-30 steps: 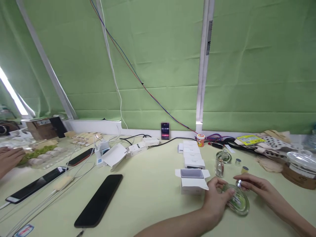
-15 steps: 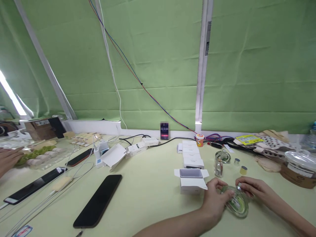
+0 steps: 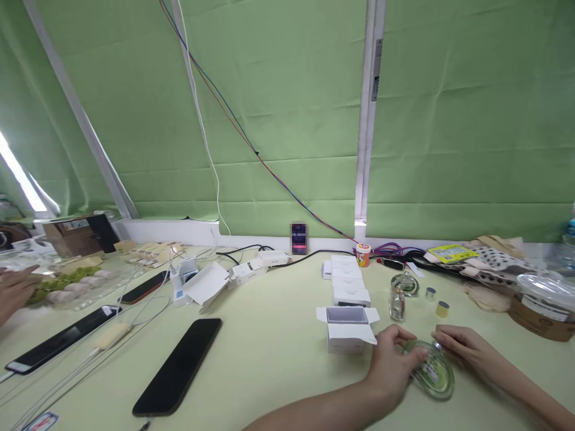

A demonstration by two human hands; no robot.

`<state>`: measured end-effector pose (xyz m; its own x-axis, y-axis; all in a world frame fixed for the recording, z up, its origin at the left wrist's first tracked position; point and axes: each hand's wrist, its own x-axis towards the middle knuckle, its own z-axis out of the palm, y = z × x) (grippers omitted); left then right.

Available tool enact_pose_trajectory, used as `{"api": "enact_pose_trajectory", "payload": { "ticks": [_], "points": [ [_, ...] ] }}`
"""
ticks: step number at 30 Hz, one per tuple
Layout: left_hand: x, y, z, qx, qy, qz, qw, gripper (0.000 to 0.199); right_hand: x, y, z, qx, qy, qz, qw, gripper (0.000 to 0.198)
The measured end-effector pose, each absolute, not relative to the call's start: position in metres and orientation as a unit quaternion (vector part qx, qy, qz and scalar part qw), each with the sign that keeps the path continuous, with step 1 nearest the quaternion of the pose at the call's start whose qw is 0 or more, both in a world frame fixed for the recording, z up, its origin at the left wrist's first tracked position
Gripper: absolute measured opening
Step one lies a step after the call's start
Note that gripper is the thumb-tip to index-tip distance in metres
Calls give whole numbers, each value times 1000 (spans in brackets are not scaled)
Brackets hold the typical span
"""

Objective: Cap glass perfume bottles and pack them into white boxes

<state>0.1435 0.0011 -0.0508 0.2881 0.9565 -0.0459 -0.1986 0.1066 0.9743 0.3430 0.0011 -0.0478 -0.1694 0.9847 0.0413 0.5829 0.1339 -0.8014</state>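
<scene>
Nearest to us, the left hand (image 3: pixel 390 362) is closed around one end of a flat green glass bottle (image 3: pixel 442 378), with its thumb pressed over the front face. The right hand (image 3: pixel 465 350) has its fingers bent together at the bottle's upper edge, where they pinch a small silver neck piece (image 3: pixel 436 345). So the bottle is between both hands, tilted with its face toward us, above the right part of the pale surface (image 3: pixel 269 365). We cannot tell if its lower edge touches this surface.

The left thumb covers a part of the bottle's label, and the print there is too blurred for us to read. The right fingertips hide most of the silver neck piece. Both forearms are cut off by the frame.

To the left of the left hand we see an opened white box (image 3: pixel 345 342); its side flap comes very near to the fingers, and we cannot say if they touch. On the left side of the surface lies a large black phone (image 3: pixel 177 368), well apart from the hands. Just beyond the hands a small clear bottle (image 3: pixel 397 305) stands upright, and to its right there are a yellow-sided cap (image 3: pixel 442 309) and a silver cap (image 3: pixel 430 294). A little farther we notice a second green bottle (image 3: pixel 405 284), partly hidden by the clear one. More white boxes (image 3: pixel 348 281) stand in a row behind the opened box, and an orange tub (image 3: pixel 363 256) is near their far end. At the left edge another person's hand (image 3: pixel 15 290), cut off by the frame, is beside an egg tray (image 3: pixel 74 284). Farthest from us hangs a green curtain (image 3: pixel 287 108).
</scene>
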Motion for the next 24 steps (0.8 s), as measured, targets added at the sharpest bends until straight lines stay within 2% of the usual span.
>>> {"api": "enact_pose_trajectory", "payload": {
  "ticks": [9,14,20,24],
  "points": [
    [142,-1,-46,518,406,447,606,42,337,-5,-40,-582,-681,317,310,59],
    [144,-1,-43,471,395,452,647,48,339,-8,-40,-585,-687,282,327,60],
    [143,3,-48,455,386,478,644,45,343,-7,-34,-548,-680,292,390,47],
    [143,3,-48,456,393,475,642,44,342,-8,-27,-538,-677,304,400,37]
  ]
}}
